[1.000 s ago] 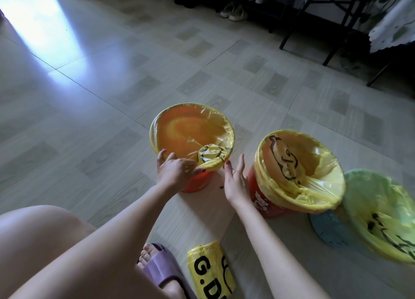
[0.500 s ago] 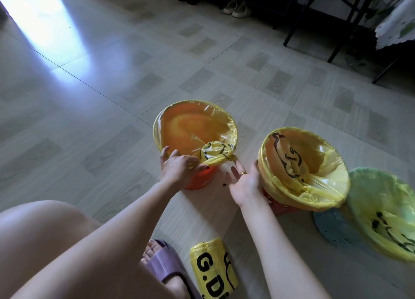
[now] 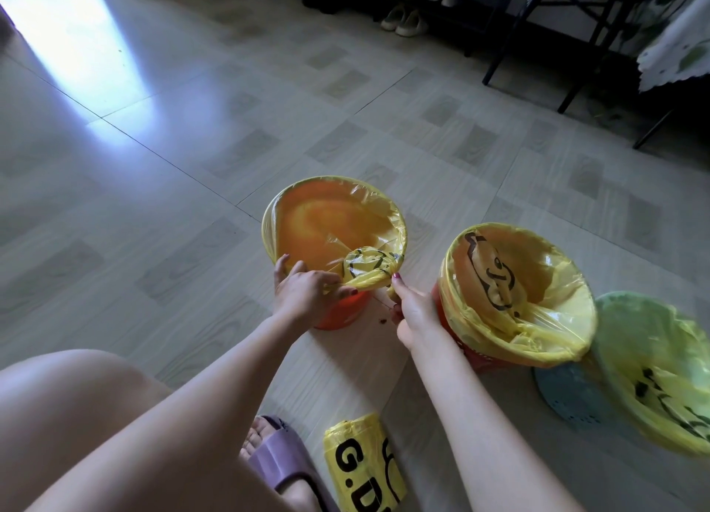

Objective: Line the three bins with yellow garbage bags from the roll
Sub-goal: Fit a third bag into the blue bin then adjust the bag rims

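Observation:
Three bins stand on the tiled floor, each with a yellow bag over its rim. My left hand [image 3: 307, 294] pinches the bunched bag edge [image 3: 369, 271] at the near rim of the orange bin [image 3: 338, 317]. My right hand [image 3: 409, 308] grips the same bunched plastic from the right, thumb up. The red bin [image 3: 480, 358] stands to the right with its yellow bag [image 3: 538, 334] folded over the rim. Further right, the teal bin [image 3: 564, 396] carries a bag [image 3: 661, 361] too. The yellow bag roll [image 3: 363, 461], printed with black letters, lies on the floor near my foot.
My knee [image 3: 77, 404] and a purple slipper [image 3: 280, 461] fill the lower left. Black chair and table legs [image 3: 499, 46] and a patterned cloth [image 3: 680, 38] stand at the back right, with shoes [image 3: 403, 21] beneath the furniture.
My right hand moved left from beside the red bin to the orange bin's near rim and closed on the bunched bag edge. My left hand kept its hold there.

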